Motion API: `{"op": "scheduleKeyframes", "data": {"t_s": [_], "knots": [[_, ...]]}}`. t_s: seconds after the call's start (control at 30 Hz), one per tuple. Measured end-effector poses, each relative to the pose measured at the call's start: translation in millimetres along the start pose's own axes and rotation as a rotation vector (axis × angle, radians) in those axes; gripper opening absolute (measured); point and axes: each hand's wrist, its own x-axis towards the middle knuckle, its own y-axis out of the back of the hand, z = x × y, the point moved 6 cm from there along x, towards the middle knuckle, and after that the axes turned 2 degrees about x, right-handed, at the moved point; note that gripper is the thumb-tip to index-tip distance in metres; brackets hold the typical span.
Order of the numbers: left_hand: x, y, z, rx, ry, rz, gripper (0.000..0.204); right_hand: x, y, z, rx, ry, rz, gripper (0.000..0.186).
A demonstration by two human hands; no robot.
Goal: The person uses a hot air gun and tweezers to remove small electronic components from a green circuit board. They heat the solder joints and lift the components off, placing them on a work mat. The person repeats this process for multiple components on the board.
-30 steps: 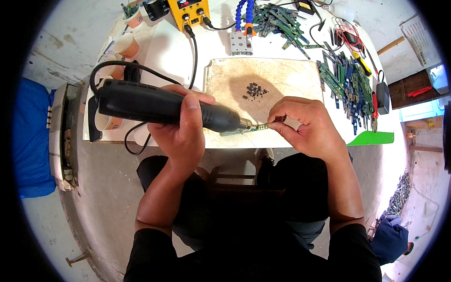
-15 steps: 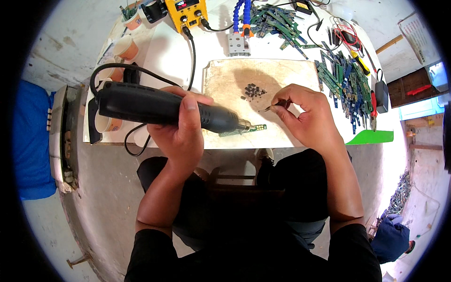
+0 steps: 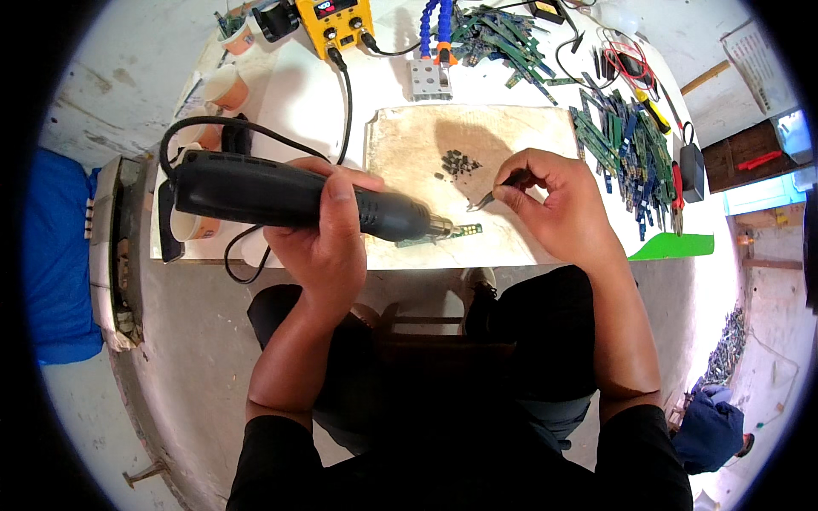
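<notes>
My left hand [image 3: 328, 213] is closed around a black hot air gun [image 3: 256, 192], its metal nozzle over a narrow green circuit board strip [image 3: 464, 231]. The strip lies near the front of a stained, cream-coloured board [image 3: 400, 136], partly hidden by the nozzle. In my right hand [image 3: 554, 200] a pair of dark tweezers [image 3: 486, 201] is pinched, tips pointing left and down, above the board and apart from the strip. Just beyond the tips sits a little heap of small dark chips [image 3: 458, 163].
A yellow soldering station [image 3: 336, 21] with cables stands at the back left, near paper cups [image 3: 226, 88]. Circuit board strips are piled at the back [image 3: 503, 38] and right [image 3: 626, 149]. Blue flexible arms rise from a metal block [image 3: 430, 79]. Red-handled pliers [image 3: 678, 187] lie at right.
The tweezer tips have dipped slightly and moved a little left. The hot air gun stays over the strip with only a slight shift in view.
</notes>
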Motion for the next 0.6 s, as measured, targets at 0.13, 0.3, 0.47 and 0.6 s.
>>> {"op": "scheduleKeyframes", "data": {"t_s": [0.13,0.3,0.47,0.6], "knots": [[0,-2,1,-0.019,-0.008,0.002,0.011,4,4,17,0.064,-0.114,0.049,0.007],[-1,0,-1,0.011,0.001,0.010,0.011,7,7,24,0.126,-0.170,0.024,0.006],[0,-3,1,0.011,-0.001,-0.001,0.012,6,3,25,0.110,-0.184,-0.002,0.007],[-1,-4,0,0.028,-0.016,0.006,0.013,13,8,31,0.151,-0.173,0.095,0.007]]}}
